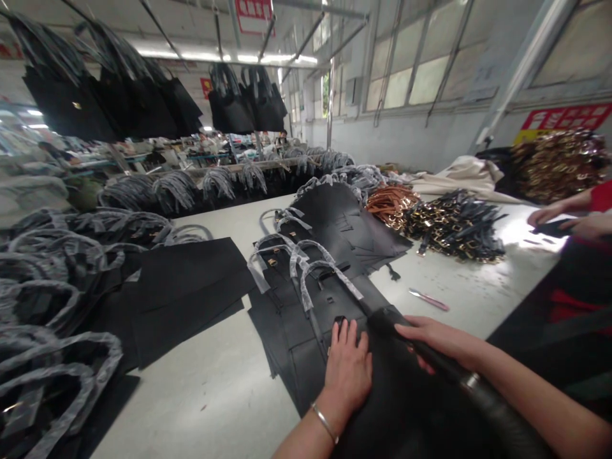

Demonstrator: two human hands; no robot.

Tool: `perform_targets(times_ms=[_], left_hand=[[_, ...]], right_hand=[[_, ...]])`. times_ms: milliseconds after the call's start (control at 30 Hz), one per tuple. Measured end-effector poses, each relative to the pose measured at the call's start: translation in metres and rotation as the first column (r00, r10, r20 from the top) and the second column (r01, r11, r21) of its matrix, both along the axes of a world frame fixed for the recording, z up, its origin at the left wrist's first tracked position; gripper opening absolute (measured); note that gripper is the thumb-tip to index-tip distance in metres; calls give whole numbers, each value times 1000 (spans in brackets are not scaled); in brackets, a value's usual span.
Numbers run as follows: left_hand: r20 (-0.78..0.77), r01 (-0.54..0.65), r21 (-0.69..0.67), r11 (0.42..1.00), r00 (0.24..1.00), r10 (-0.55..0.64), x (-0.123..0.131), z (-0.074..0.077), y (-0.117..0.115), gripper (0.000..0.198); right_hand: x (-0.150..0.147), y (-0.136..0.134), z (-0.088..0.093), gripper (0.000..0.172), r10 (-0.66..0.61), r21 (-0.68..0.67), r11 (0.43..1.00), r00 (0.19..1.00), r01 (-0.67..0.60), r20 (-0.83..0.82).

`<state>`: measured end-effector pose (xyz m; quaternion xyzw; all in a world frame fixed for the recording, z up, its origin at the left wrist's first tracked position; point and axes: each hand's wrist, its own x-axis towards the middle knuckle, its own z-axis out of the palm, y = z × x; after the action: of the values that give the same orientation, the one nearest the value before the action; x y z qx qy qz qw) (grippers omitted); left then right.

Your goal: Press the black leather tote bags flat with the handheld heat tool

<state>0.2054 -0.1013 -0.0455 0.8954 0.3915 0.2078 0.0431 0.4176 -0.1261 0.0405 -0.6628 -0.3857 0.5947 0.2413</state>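
My left hand [350,366] lies flat on a black leather bag panel [306,373], fingers stretched out, their tips by a small dark tab. In my right hand [437,341] is a black hose nozzle [442,364], fingers wrapped round it, with a metal band and a thick ribbed hose running to the lower right. Its broad dark end touches or hovers just over the panel right of my left hand; I cannot tell which. Beyond my hands, several plastic-wrapped bag handles [306,280] lie on the stacked black panels.
Wrapped handles [52,255] and black panels [186,274] cover the table's left. A pink-handled cutter [429,299] lies at right, near black straps with gold buckles [461,226] and brown straps [389,203]. A co-worker's hands [568,217] work at far right. Bags [109,102] hang overhead.
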Motion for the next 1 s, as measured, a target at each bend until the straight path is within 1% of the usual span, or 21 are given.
perform_targets(times_ms=[67,133,267,333,400,467,500,567,633,700,833,900,1000], left_hand=[[-3,3,-2,1000,1000,-3,1,0,0,40],[-12,12,-4,1000,1000,-12,1,0,1,40],[-28,18,-11,1000,999,-19,-1,0,2,41],[-31,20,-14,1000,999,-20,-4,-1,3,42],[-27,25,-17,1000,999,-26,-8,-2,4,42],[-21,35,-19,999,999,-35,-13,-3,6,41],[-18,43,-20,999,999,-43,-15,-4,7,41],[-16,56,-21,998,998,-56,-17,-5,8,40],[-19,66,-19,998,998,-66,-18,-5,9,40],[-27,71,-12,997,997,-72,-18,-5,9,40],[-29,73,-8,997,997,-73,-18,-3,9,39],[-26,76,-14,997,997,-76,-20,-3,9,39],[-35,96,-26,995,995,-97,-24,-1,9,39]], right_hand=[[5,-7,1,37,26,-45,999,1000,-27,-14],[0,-7,0,37,21,-35,999,1000,-22,-13],[-15,15,-4,31,-63,99,993,998,62,16],[-10,23,-2,29,-126,156,981,992,119,32],[5,21,3,30,-190,179,968,981,178,48],[25,11,8,36,-227,158,963,972,216,53],[33,5,9,40,-223,128,968,973,215,51],[44,-6,10,46,-171,53,984,985,169,33],[46,-10,9,47,-108,-7,994,994,108,1],[41,-4,6,46,-103,-30,994,995,103,-7],[33,18,7,44,-143,-27,989,990,143,18],[38,21,11,42,-135,-29,990,991,136,16],[52,16,16,43,-82,-93,992,997,82,3]])
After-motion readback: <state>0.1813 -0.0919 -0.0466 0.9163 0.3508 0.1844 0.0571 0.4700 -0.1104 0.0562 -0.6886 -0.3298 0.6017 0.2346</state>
